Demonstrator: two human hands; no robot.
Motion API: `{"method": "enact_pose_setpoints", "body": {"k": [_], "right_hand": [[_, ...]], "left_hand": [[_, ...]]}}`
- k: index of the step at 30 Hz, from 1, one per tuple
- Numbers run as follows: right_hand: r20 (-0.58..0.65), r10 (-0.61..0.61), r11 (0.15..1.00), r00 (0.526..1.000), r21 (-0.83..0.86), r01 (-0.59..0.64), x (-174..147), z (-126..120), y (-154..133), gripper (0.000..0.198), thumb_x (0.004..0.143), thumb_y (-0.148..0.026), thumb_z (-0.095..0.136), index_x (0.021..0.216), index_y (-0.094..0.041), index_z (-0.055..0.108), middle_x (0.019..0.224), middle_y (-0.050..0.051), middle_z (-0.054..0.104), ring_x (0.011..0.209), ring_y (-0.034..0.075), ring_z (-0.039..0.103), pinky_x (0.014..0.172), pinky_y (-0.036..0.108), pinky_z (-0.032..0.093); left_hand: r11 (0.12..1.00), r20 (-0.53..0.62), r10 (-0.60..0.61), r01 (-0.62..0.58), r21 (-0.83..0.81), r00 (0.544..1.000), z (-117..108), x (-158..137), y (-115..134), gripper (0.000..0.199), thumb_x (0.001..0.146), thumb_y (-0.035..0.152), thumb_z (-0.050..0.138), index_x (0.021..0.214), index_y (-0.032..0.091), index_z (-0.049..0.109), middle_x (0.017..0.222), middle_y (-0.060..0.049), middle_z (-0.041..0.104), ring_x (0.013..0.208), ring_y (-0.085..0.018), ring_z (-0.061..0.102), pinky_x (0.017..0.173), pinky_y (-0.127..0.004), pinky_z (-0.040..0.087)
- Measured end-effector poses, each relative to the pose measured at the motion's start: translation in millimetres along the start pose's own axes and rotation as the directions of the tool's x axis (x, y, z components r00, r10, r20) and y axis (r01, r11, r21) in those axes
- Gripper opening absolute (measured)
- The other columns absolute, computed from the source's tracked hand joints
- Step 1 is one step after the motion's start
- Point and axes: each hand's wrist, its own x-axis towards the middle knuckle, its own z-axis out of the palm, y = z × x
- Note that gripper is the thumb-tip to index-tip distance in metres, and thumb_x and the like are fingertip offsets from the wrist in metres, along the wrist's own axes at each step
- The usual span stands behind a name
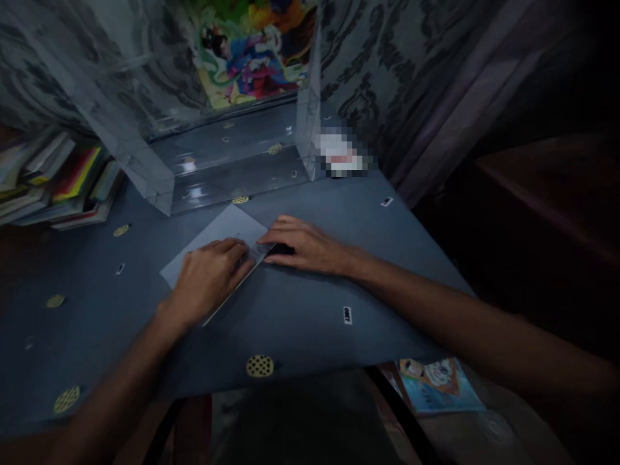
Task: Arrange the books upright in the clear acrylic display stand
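Observation:
A white sheet of paper (231, 226) lies at an angle on the blue tablecloth, its near right edge looking folded or lifted. My left hand (208, 274) rests on top of it, fingers bent and thumb along the near edge, holding it down. At the sheet's right corner, my right hand (303, 245) pinches the paper between thumb and fingers. The two hands are close together, fingertips nearly meeting. My left palm and fingers hide part of the sheet.
Behind the paper stands a clear plastic stand (159, 187) with a colourful picture (256, 58). Stacked books (62, 174) are at the left. The patterned tablecloth (310, 323) ends at a near edge; a blue booklet (440, 387) lies below it at the right.

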Motion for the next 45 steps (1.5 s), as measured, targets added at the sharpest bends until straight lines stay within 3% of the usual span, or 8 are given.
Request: {"method": "enact_pose_setpoints", "body": {"k": [2, 7, 14, 25, 35, 39, 42, 45], "right_hand": [[-0.003, -0.070, 0.996, 0.998, -0.056, 0.070, 0, 3, 4, 0.023, 0.101, -0.032, 0.058, 0.109, -0.016, 0.072, 0.098, 0.010, 0.072, 0.095, 0.023, 0.060, 0.083, 0.037, 0.051], [-0.029, -0.131, 0.983, 0.991, -0.133, 0.126, 4, 9, 13, 0.024, 0.103, -0.028, 0.052, 0.103, -0.019, 0.075, 0.105, 0.010, 0.074, 0.096, 0.023, 0.062, 0.084, 0.039, 0.054], [-0.061, -0.123, 0.970, 0.991, -0.218, 0.107, 30, 18, 35, 0.028, 0.104, -0.023, 0.046, 0.106, -0.020, 0.074, 0.105, 0.007, 0.076, 0.103, 0.024, 0.066, 0.090, 0.043, 0.056], [0.008, -0.052, 0.974, 0.999, -0.222, 0.053, 25, 25, 9, 0.028, 0.095, -0.012, 0.050, 0.112, -0.018, 0.072, 0.119, 0.010, 0.072, 0.116, 0.028, 0.062, 0.097, 0.049, 0.050], [0.065, -0.080, 0.970, 0.995, 0.234, 0.063, 3, 36, -64, 0.042, 0.092, -0.005, 0.046, 0.127, -0.016, 0.068, 0.103, 0.009, 0.073, 0.102, 0.021, 0.062, 0.087, 0.036, 0.056], [0.089, -0.189, 0.935, 0.978, 0.319, 0.152, -3, 33, -83, 0.037, 0.092, -0.007, 0.050, 0.122, -0.012, 0.070, 0.096, 0.010, 0.074, 0.097, 0.021, 0.063, 0.084, 0.034, 0.056], [0.113, -0.122, 0.966, 0.986, 0.243, 0.092, 1, 33, -78, 0.030, 0.096, -0.012, 0.052, 0.120, -0.011, 0.070, 0.093, 0.010, 0.074, 0.093, 0.020, 0.063, 0.083, 0.033, 0.056], [0.122, 0.084, 0.996, 0.989, -0.002, -0.085, 17, 29, -64, 0.027, 0.097, -0.018, 0.058, 0.121, -0.012, 0.069, 0.111, 0.014, 0.073, 0.106, 0.025, 0.061, 0.091, 0.040, 0.055]], "left_hand": [[0.993, 0.034, 0.045, -0.041, -0.112, 0.998, -4, -10, -25, 0.041, 0.104, 0.046, 0.041, 0.122, 0.024, 0.071, 0.134, -0.007, 0.069, 0.114, -0.026, 0.069, 0.091, -0.037, 0.055], [0.977, 0.031, -0.142, 0.145, -0.157, 0.989, -2, -56, -72, 0.062, 0.102, 0.062, 0.035, 0.136, 0.019, 0.063, 0.149, -0.012, 0.058, 0.121, -0.033, 0.064, 0.101, -0.047, 0.053], [0.997, -0.094, 0.033, -0.039, -0.068, 0.995, 13, -92, -59, 0.074, 0.096, 0.074, 0.037, 0.129, 0.014, 0.065, 0.139, -0.017, 0.063, 0.134, -0.037, 0.055, 0.111, -0.056, 0.046], [0.950, -0.138, 0.309, -0.312, 0.004, 0.941, 19, -80, -25, 0.036, 0.105, 0.035, 0.048, 0.128, 0.013, 0.066, 0.133, -0.015, 0.069, 0.128, -0.030, 0.063, 0.102, -0.045, 0.057], [0.941, -0.263, 0.335, -0.336, 0.042, 0.905, 18, -83, -27, 0.030, 0.105, 0.032, 0.049, 0.117, 0.016, 0.072, 0.120, -0.009, 0.077, 0.110, -0.025, 0.073, 0.086, -0.037, 0.063], [0.927, -0.245, 0.371, -0.374, 0.036, 0.896, 18, -81, -31, 0.030, 0.104, 0.035, 0.051, 0.117, 0.015, 0.069, 0.114, -0.009, 0.077, 0.106, -0.024, 0.072, 0.081, -0.035, 0.061], [0.955, -0.233, 0.284, -0.297, -0.021, 0.930, 22, -69, -46, 0.027, 0.104, 0.031, 0.048, 0.114, 0.017, 0.069, 0.111, -0.008, 0.076, 0.101, -0.022, 0.071, 0.080, -0.033, 0.060], [0.994, -0.221, 0.073, -0.089, -0.062, 0.973, 26, -52, -66, 0.031, 0.103, 0.034, 0.048, 0.123, 0.020, 0.067, 0.126, -0.011, 0.069, 0.111, -0.026, 0.067, 0.088, -0.039, 0.059]]}}
